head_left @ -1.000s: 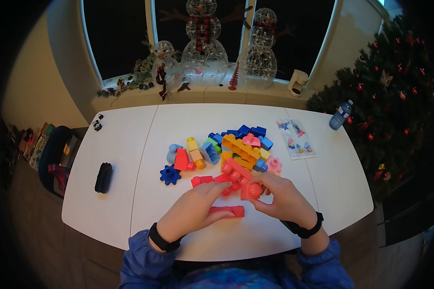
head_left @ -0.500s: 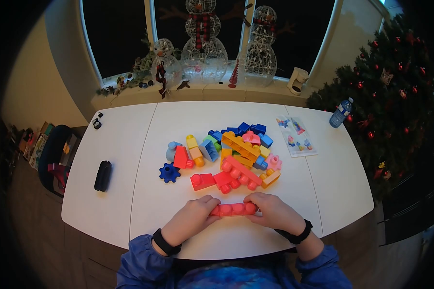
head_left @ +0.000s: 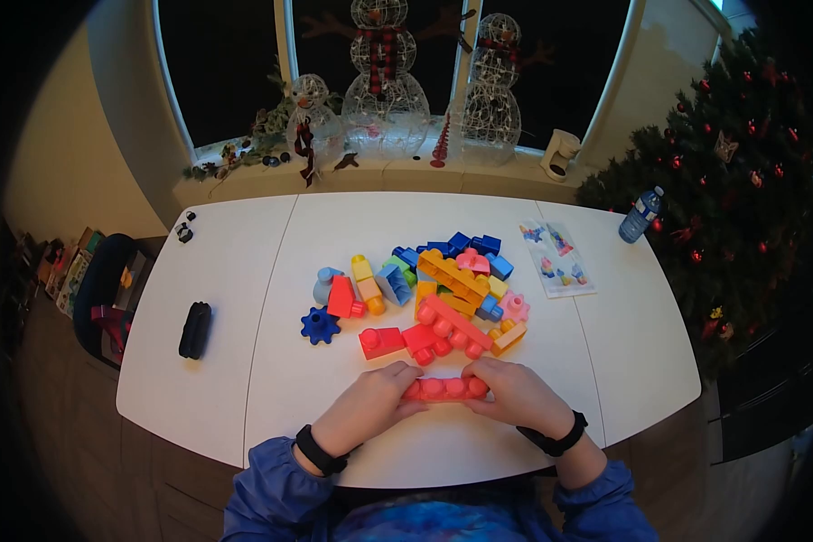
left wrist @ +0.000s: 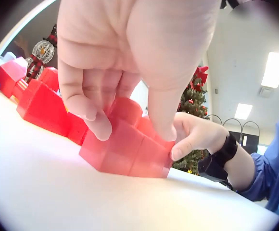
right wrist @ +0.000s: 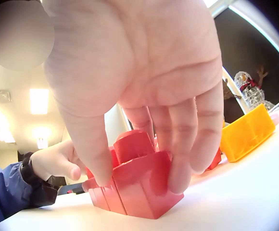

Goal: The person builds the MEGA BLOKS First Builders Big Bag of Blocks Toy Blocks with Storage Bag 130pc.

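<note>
Close to the front edge of the table, a long red toy building brick lies with a row of round studs facing up. Thin vertical lines cross its side in both wrist views. My left hand grips its left end, thumb on the near side and fingers on the far side. At the other end my right hand pinches the brick the same way. Just beyond it lie a red brick, a studded red brick and a long pinkish-red brick.
A loose pile holds orange bricks, blue bricks and a pink gear-shaped piece. To the left are a dark blue gear-shaped piece and a black case. A picture sheet and water bottle stand farther right.
A second ago my right hand held a red block by the pile. It came down to the front brick, and both hands now grip that brick's ends; little has moved since half a second ago.
</note>
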The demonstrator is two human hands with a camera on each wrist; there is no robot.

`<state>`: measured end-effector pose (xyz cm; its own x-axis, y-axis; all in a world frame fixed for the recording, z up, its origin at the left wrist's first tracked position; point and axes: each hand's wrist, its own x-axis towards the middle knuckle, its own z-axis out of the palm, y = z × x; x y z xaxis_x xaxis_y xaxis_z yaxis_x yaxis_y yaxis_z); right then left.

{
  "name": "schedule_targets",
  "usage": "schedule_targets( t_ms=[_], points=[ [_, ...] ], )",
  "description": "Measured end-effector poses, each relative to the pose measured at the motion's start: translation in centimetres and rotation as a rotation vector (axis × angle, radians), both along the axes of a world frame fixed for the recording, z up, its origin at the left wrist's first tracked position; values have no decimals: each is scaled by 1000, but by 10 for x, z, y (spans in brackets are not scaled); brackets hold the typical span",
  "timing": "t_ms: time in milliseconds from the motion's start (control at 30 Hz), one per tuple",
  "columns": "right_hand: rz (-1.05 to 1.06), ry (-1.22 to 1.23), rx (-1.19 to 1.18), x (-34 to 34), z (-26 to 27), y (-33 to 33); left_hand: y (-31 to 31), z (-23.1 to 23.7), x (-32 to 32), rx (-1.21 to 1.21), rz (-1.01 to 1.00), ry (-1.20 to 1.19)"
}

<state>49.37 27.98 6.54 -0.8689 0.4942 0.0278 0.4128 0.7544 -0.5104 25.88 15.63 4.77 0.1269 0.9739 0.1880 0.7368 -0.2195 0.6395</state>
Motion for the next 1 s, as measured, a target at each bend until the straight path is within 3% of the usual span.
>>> schedule_targets(
  t_ms=[167, 267, 467, 700, 1000],
  points=[
    [-59, 41, -48, 5, 18, -3, -2, 22, -22, 25, 111, -65],
    [-86, 80, -9, 10, 21, 0, 13, 26, -62, 209, 226, 211],
    [-105, 144, 27, 11, 24, -2, 62, 31, -113, 125, 134, 714],
    [-85, 200, -30, 9, 24, -5, 97, 35, -131, -226, 80, 715],
    [-89, 233, -31, 10, 24, -3, 78, 38, -140, 6, 153, 494]
  ],
)
